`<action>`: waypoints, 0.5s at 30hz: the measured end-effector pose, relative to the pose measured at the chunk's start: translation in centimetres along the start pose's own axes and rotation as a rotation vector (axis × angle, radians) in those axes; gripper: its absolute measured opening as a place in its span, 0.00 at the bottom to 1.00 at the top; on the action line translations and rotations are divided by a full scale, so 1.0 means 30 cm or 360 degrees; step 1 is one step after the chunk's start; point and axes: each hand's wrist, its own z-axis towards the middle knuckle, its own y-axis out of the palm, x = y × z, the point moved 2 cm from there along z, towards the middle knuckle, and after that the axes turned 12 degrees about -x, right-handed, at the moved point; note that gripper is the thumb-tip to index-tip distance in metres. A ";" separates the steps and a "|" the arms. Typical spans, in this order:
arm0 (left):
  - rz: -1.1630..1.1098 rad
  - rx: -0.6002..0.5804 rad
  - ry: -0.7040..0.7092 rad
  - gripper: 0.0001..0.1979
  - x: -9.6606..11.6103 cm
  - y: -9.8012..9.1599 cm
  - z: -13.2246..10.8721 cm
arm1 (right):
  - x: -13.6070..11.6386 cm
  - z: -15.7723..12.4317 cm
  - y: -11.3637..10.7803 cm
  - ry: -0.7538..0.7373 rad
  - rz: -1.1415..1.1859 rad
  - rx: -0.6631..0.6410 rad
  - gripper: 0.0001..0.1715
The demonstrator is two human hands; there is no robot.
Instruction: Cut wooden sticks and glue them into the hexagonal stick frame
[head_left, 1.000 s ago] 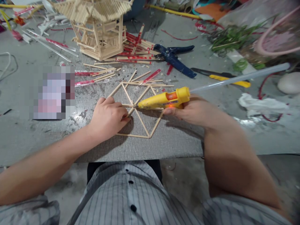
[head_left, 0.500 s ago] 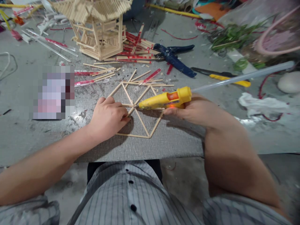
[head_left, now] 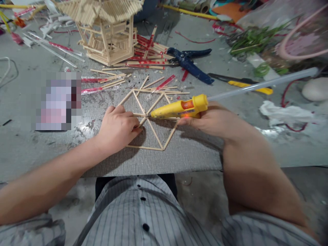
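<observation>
A hexagonal frame of thin wooden sticks [head_left: 154, 132], with spokes meeting at its middle, lies flat on the grey table. My left hand [head_left: 119, 128] covers the frame's left side, its fingers closed on a spoke near the centre. In my right hand [head_left: 205, 119] is a yellow hot glue gun [head_left: 179, 107], with a small orange light glowing on its side. The gun's nozzle points left and rests at or just above the joint where the spokes meet. A long translucent glue stick [head_left: 261, 84] juts from its back end.
Behind the frame stands a stick-built pavilion model [head_left: 109, 37]. Beside it lie red-wrapped sticks [head_left: 151, 51], blue cutters [head_left: 189, 65] and a yellow utility knife [head_left: 251, 87]. A blurred-out rectangular item [head_left: 55, 102] lies left; crumpled white tissue [head_left: 284, 112] is on the right.
Almost nothing differs. Both hands, the glue gun and the stick frame hold their places; the whole view has shifted very slightly.
</observation>
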 end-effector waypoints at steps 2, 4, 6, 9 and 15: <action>-0.0003 0.0014 0.0017 0.10 -0.001 0.000 -0.001 | -0.004 0.000 0.002 0.0027 0.0036 -0.0001 0.22; 0.0005 0.0020 0.0027 0.10 -0.002 -0.001 -0.002 | -0.006 -0.001 0.004 0.0071 0.0045 0.0006 0.24; 0.0022 0.0024 0.0030 0.10 -0.002 -0.001 -0.002 | -0.008 -0.002 0.005 0.0106 0.0040 0.0008 0.26; 0.0051 0.0030 0.0034 0.09 -0.003 0.001 -0.001 | -0.014 -0.002 0.005 0.0088 0.0067 -0.0015 0.26; 0.0072 0.0084 0.0058 0.10 -0.010 0.010 -0.003 | -0.004 0.001 -0.007 0.0080 0.0171 -0.0003 0.23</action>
